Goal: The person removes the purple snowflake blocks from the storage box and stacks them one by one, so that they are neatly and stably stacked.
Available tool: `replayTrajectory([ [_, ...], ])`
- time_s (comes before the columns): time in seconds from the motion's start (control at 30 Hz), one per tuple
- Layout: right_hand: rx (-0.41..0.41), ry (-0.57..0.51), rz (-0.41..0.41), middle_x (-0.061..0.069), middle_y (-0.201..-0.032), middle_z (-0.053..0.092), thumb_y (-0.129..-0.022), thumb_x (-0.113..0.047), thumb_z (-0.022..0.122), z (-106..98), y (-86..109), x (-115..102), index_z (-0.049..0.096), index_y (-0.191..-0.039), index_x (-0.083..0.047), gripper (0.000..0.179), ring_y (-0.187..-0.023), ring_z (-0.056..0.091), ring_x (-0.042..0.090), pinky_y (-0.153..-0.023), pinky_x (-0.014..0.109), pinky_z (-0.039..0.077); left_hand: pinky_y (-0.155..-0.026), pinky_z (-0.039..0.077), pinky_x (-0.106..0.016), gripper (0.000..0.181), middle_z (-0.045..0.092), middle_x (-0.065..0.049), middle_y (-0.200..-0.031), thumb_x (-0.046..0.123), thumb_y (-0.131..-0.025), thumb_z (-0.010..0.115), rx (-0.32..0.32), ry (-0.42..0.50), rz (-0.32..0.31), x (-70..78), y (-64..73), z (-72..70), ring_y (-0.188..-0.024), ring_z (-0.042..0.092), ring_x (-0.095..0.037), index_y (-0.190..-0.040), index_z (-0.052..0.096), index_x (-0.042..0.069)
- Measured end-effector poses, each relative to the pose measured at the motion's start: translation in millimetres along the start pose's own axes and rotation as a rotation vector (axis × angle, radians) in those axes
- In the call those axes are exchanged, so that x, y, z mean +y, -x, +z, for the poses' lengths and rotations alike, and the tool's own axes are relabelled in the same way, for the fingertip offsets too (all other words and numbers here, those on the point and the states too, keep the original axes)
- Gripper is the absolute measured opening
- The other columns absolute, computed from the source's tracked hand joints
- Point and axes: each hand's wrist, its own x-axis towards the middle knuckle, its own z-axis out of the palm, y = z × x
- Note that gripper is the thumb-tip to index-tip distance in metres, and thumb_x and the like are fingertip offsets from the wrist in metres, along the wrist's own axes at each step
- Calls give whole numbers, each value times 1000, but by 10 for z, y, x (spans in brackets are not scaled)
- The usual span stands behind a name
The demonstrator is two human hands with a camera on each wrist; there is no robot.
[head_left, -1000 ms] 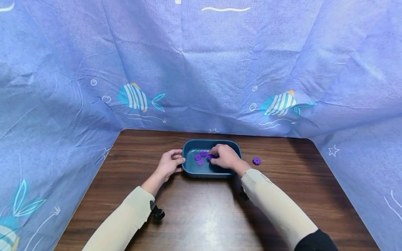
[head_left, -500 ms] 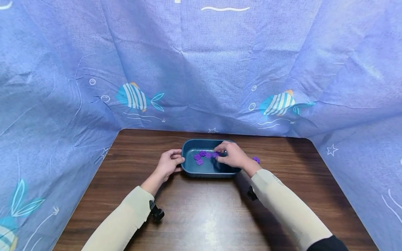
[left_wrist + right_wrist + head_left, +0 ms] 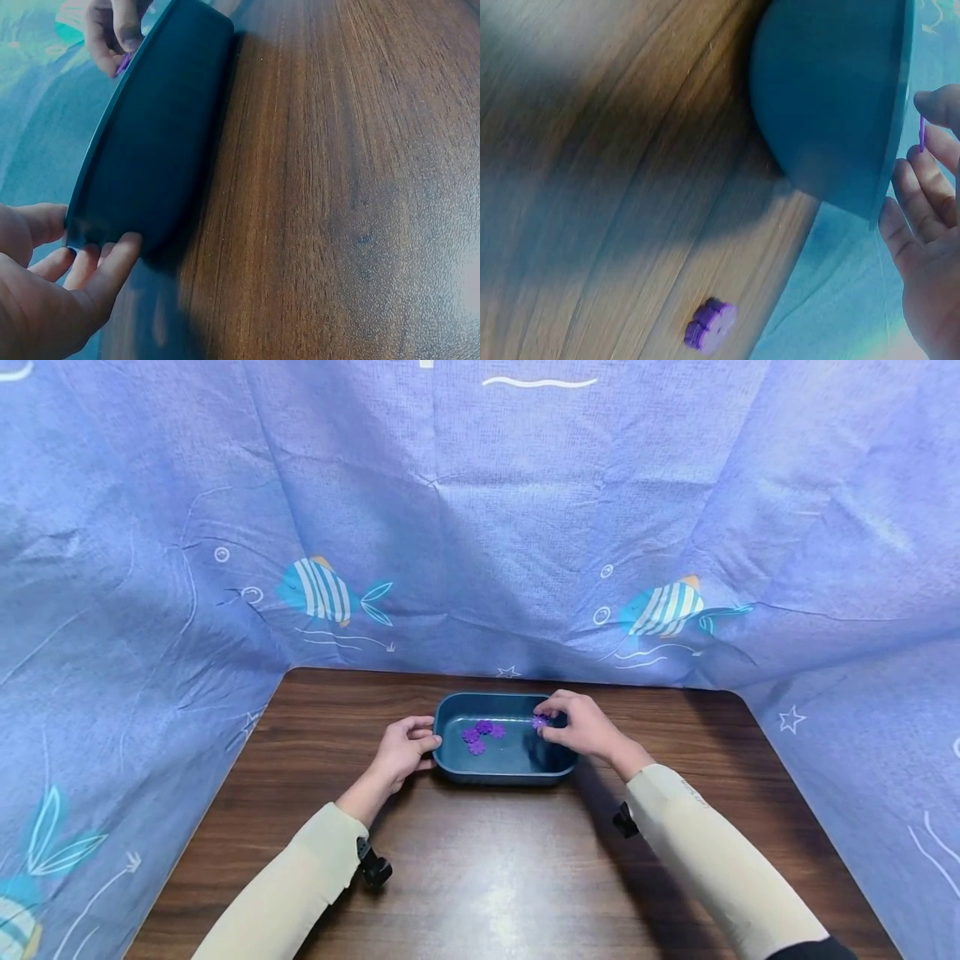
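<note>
Right hand (image 3: 581, 724): since half a second ago, we have drawn one purple flower piece (image 3: 540, 722) rightward, away from the others; our grip pinches it between thumb and finger, at the right end of the tray and just above its rim in the right wrist view.
Left hand (image 3: 403, 747): one, its grip holding the tray's left end, thumb at the rim and fingers against the outer wall.
Tray (image 3: 495, 779): one, dark teal, upright on the counter (image 3: 495, 852).
Loose purple pieces (image 3: 477, 747): we count four, close together on the tray floor, left of its middle.
Purple stack (image 3: 710, 326): one, resting on the counter beyond the tray's right end; our right arm hides it in the head view, and we cannot tell how many layers it has.
Sleeves (image 3: 285, 885): two, cream, with one black wrist unit (image 3: 372, 864) below each.
Backdrop (image 3: 495, 527): blue cloth, two whole striped fish and part of a third.
</note>
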Motion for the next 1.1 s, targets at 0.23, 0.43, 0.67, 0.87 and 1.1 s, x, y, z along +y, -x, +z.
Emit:
replayTrajectory([
  [0.23,43,-21,19,3,-100,73,-83,-13,82,-98,105,94,78,-109,-8,27,-88,66,23,-72,36,56,-80,65,-45,45,63,-18,-115,0,-96,68,1,-5,1,2,5,3,-94,68,-22,-141,57,0],
  [0.43,64,-65,63,6,-100,73,-83,-10,82,-160,229,183,78,-108,-6,26,-86,68,26,-74,50,60,-82,64,-45,45,63,-19,-117,1,-97,68,-1,-5,-1,-5,-1,-3,-94,68,-22,-141,57,1],
  [0.67,104,-50,101,6,-96,72,-82,-7,79,-203,411,338,77,-109,-5,27,-87,67,27,-72,49,59,-81,64,-44,45,63,-18,-116,1,-97,67,-2,-4,-2,-4,-3,-12,-93,68,-21,-141,57,0],
  [0.87,129,-23,139,7,-96,72,-82,-6,78,-248,562,449,77,-110,-4,28,-86,67,27,-69,45,59,-81,64,-44,45,62,-17,-115,1,-97,67,-3,1,-5,-5,-7,-4,-92,66,-18,-142,56,0],
  [1.1,135,-4,194,9,-99,71,-83,-5,78,-270,715,602,77,-111,-2,28,-86,68,25,-71,41,59,-83,64,-45,45,61,-17,-116,2,-98,66,-3,-11,-5,-8,-7,-8,-92,67,-18,-142,56,0],
])
